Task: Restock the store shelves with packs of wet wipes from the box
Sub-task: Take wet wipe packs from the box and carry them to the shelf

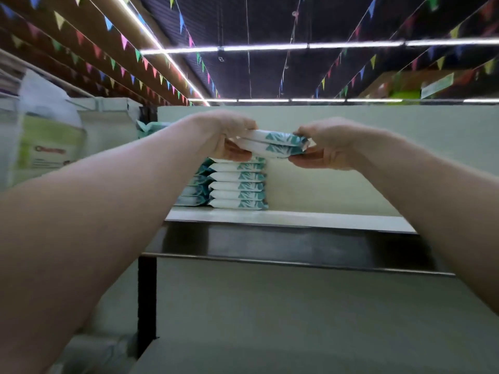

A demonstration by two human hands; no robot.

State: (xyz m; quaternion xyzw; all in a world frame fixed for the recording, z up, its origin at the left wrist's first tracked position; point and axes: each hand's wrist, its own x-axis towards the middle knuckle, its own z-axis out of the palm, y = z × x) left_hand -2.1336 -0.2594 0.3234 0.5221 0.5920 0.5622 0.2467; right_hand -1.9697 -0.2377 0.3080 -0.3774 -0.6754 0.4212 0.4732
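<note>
Two white and teal packs of wet wipes [272, 143], one on the other, hang in the air above the top shelf [297, 218]. My left hand [226, 133] grips their left end and my right hand [324, 145] grips their right end. Just below them stands a stack of several like packs [239, 186] on the shelf, with a second stack [194, 188] behind it to the left. The held packs sit slightly right of the stack's top. The box is not in view.
The shelf's pale back panel [378, 147] rises behind the packs. To the right of the stacks the shelf surface is bare. Large white and green bags [48, 141] fill the neighbouring shelf at the left. A dark upright post [147, 300] stands below the shelf.
</note>
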